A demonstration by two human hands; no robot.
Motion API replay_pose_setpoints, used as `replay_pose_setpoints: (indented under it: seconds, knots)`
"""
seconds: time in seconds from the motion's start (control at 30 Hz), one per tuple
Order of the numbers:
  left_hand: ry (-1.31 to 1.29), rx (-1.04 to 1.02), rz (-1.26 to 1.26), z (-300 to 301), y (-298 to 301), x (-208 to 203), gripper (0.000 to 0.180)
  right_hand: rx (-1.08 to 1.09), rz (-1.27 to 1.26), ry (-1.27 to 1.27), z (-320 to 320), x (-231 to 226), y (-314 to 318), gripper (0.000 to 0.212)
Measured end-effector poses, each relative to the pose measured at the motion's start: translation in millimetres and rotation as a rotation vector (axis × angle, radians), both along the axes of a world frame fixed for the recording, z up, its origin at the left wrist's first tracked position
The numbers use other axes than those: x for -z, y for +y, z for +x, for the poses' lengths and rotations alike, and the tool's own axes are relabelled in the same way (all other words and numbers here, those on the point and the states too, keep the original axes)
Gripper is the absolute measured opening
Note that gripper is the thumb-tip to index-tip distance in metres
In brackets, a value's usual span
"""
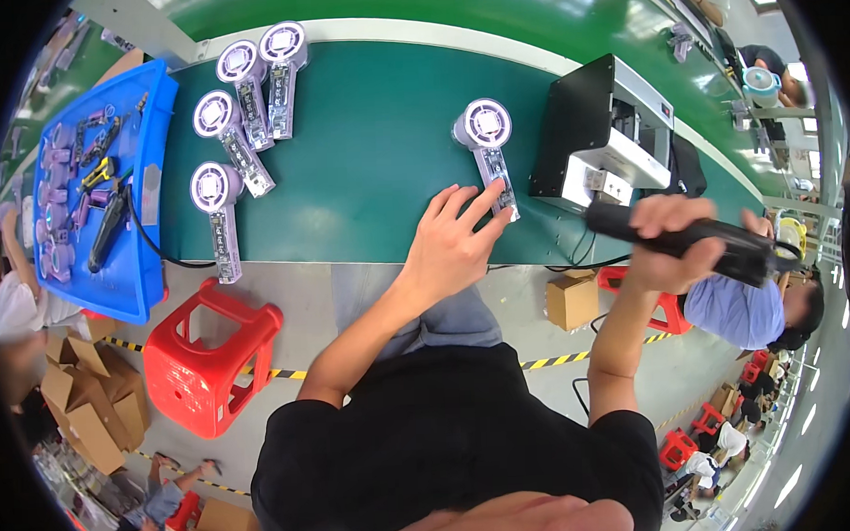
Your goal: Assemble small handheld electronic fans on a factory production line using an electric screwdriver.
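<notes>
Black shirt and two bare arms reach out over the green desk (365, 165).
Left hand (451, 246) lies spread, fingertips pressing the handle of one round purple fan part with its clear handle (487, 142), in the middle of the desk. Right hand (666, 243) is wrapped tight round a black power screwdriver (696, 239), held off to the right, away from the fan. Four more purple fans (242, 122) lie at the far left beside a blue tray (113, 183), so this looks like one of five being worked on.

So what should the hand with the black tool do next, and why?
Probably bring the black power tool in the right hand down to the purple fan's handle. The left hand already steadies that handle on the green belt, and the tool hangs off to the side.
</notes>
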State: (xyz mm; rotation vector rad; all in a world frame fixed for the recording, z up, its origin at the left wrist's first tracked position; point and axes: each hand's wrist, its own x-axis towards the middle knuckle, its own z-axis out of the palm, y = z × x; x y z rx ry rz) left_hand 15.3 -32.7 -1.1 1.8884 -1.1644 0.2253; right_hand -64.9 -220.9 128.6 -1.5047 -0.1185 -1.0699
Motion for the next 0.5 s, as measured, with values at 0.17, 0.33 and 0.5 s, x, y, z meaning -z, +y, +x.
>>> replay_pose_setpoints:
  seconds: [0.17,0.33,0.5]
  knots:
    - [0.028,0.056,0.028,-3,2,-7,0.043,0.300,-0.269,0.024,-5,-43,-27,0.051]
    - [0.032,0.072,0.099,-3,5,-9,0.051,0.184,-0.160,-0.033,-3,-34,-38,0.054]
    - [0.004,0.093,0.146,-3,2,-12,0.056,0.190,-0.147,0.067,-7,-23,-38,0.057]
